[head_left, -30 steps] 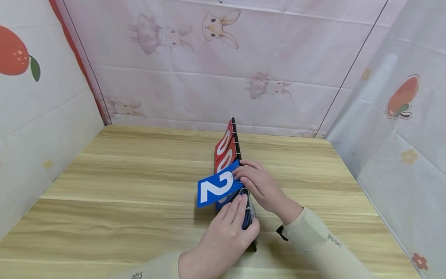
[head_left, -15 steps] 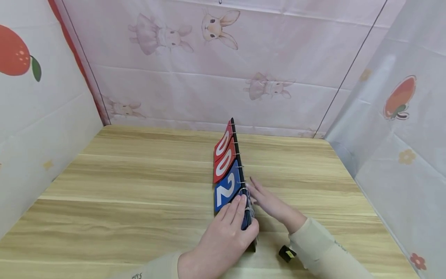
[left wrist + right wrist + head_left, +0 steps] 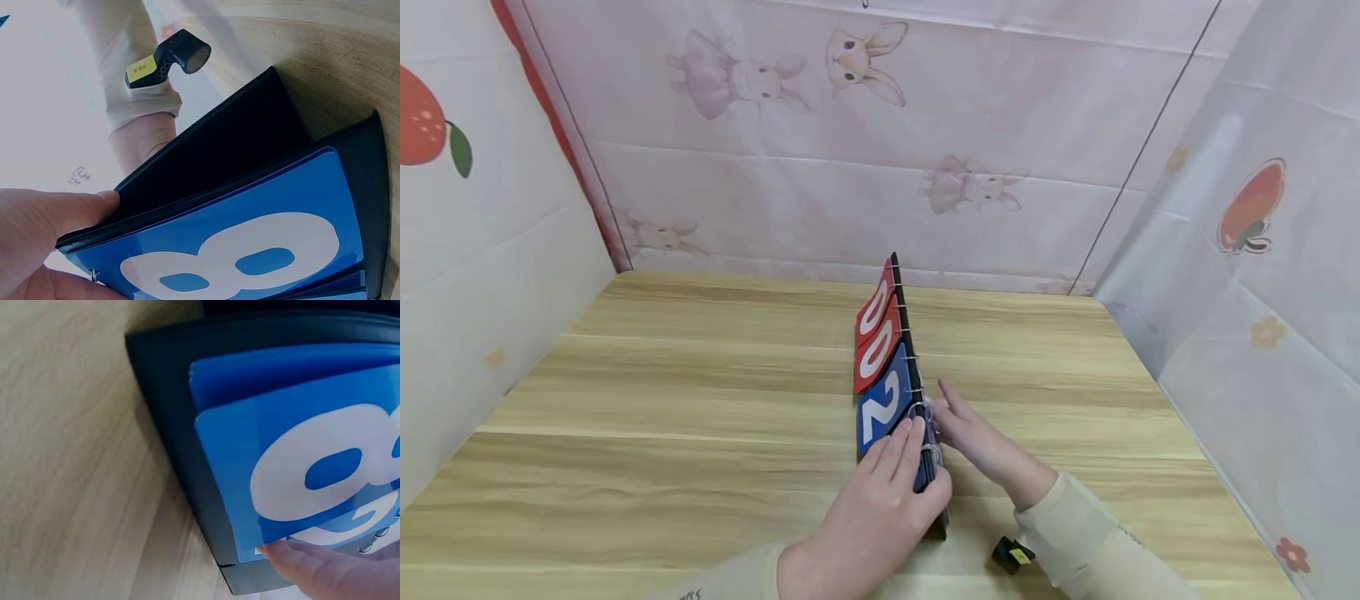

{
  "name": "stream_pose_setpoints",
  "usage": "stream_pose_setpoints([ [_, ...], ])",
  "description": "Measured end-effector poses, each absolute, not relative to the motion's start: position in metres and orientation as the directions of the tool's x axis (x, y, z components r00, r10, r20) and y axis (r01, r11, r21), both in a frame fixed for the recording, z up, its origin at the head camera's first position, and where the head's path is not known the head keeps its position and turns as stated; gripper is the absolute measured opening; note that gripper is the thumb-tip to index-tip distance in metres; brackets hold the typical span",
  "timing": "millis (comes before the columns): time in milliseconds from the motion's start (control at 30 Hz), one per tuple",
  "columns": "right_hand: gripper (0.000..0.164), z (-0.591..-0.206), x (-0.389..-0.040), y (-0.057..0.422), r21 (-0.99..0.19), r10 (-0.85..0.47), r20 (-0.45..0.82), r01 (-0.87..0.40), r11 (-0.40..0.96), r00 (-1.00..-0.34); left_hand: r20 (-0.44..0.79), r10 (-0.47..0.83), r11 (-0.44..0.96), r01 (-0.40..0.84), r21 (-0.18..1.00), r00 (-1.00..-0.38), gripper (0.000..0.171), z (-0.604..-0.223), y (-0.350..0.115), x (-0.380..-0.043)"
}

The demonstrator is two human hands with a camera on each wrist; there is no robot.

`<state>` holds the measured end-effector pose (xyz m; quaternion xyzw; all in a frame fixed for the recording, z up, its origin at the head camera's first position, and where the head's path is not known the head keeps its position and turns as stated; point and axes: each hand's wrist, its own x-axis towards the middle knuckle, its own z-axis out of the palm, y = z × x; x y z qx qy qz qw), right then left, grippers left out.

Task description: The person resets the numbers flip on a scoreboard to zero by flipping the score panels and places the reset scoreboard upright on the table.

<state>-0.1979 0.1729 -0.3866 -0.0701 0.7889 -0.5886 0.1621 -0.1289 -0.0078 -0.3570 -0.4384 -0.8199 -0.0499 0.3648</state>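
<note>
A black flip scoreboard (image 3: 904, 321) stands tent-like on the table, its top ridge running away from me. Red cards (image 3: 874, 321) with white zeros and a blue card (image 3: 895, 383) with a 2 hang from rings on its left face. My left hand (image 3: 876, 508) grips the ridge at the near end, thumb on the right and fingers over the left. On the right face, the fingers of my right hand (image 3: 985, 442) reach in beside the rings. In the right wrist view, a fingertip touches the edge of a blue card (image 3: 234, 450) marked 8, over another numbered card.
The wooden table (image 3: 685, 400) extends on both sides of the scoreboard. Printed cloth walls (image 3: 820, 208) rise at the back, left and right. A small black wrist camera (image 3: 1012, 554) with a yellow label sits by the right sleeve.
The blue 2 card, lifted under my right fingers a second ago, now lies against the left face. My right hand has moved over to the right face; my left hand keeps its grip.
</note>
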Motion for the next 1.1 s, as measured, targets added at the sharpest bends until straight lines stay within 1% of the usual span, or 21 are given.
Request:
stream_pose_setpoints([
  [100,0.074,-0.387,-0.197,0.174,-0.962,-0.286,-0.172,0.098,0.255,-0.943,0.653,0.679,0.611,0.752,-0.247,-0.336,0.045,-0.358,-0.007,-0.130],
  [167,0.071,-0.388,-0.197,0.174,-0.963,-0.302,-0.193,0.122,0.240,-0.933,0.651,0.679,0.608,0.757,-0.239,-0.339,0.043,-0.358,-0.007,-0.130],
  [267,0.067,-0.390,-0.197,0.174,-0.963,-0.349,-0.216,0.140,0.229,-0.912,0.643,0.684,0.599,0.768,-0.226,-0.345,0.035,-0.358,-0.008,-0.130],
  [367,0.063,-0.390,-0.196,0.174,-0.966,-0.380,-0.202,0.120,0.228,-0.903,0.632,0.688,0.593,0.777,-0.209,-0.356,0.025,-0.357,-0.008,-0.130],
  [467,0.060,-0.389,-0.195,0.173,-0.971,-0.322,-0.158,0.087,0.222,-0.934,0.611,0.702,0.592,0.777,-0.215,-0.366,0.021,-0.357,-0.009,-0.130],
  [533,0.062,-0.388,-0.196,0.172,-0.977,-0.244,-0.127,0.079,0.198,-0.961,0.598,0.709,0.589,0.780,-0.210,-0.374,0.015,-0.356,-0.010,-0.129],
  [600,0.066,-0.384,-0.198,0.173,-0.988,-0.153,-0.115,0.097,0.119,-0.981,0.589,0.716,0.586,0.782,-0.213,-0.376,0.011,-0.356,-0.010,-0.129],
  [667,0.067,-0.378,-0.199,0.175,-0.995,-0.100,-0.092,0.094,-0.017,-0.991,0.581,0.717,0.586,0.785,-0.201,-0.386,0.011,-0.355,-0.010,-0.129],
  [767,0.060,-0.366,-0.199,0.178,-0.968,-0.099,-0.052,0.074,-0.241,-0.994,0.570,0.721,0.582,0.791,-0.190,-0.394,0.014,-0.353,-0.010,-0.129],
  [833,0.055,-0.358,-0.197,0.177,-0.948,-0.120,0.001,0.038,-0.316,-0.993,0.556,0.728,0.580,0.793,-0.186,-0.402,0.016,-0.353,-0.011,-0.129],
  [900,0.054,-0.353,-0.196,0.174,-0.944,-0.134,0.055,-0.008,-0.330,-0.989,0.554,0.731,0.578,0.793,-0.191,-0.399,0.017,-0.353,-0.011,-0.130],
  [1000,0.054,-0.348,-0.197,0.168,-0.949,-0.138,0.135,-0.088,-0.303,-0.981,0.578,0.721,0.579,0.790,-0.200,-0.382,0.014,-0.354,-0.011,-0.130],
  [1033,0.053,-0.347,-0.198,0.166,-0.953,-0.138,0.158,-0.114,-0.281,-0.978,0.590,0.716,0.579,0.789,-0.204,-0.373,0.012,-0.355,-0.011,-0.130],
  [1100,0.054,-0.347,-0.199,0.162,-0.967,-0.144,0.204,-0.177,-0.183,-0.968,0.614,0.704,0.579,0.789,-0.206,-0.357,0.009,-0.356,-0.011,-0.131],
])
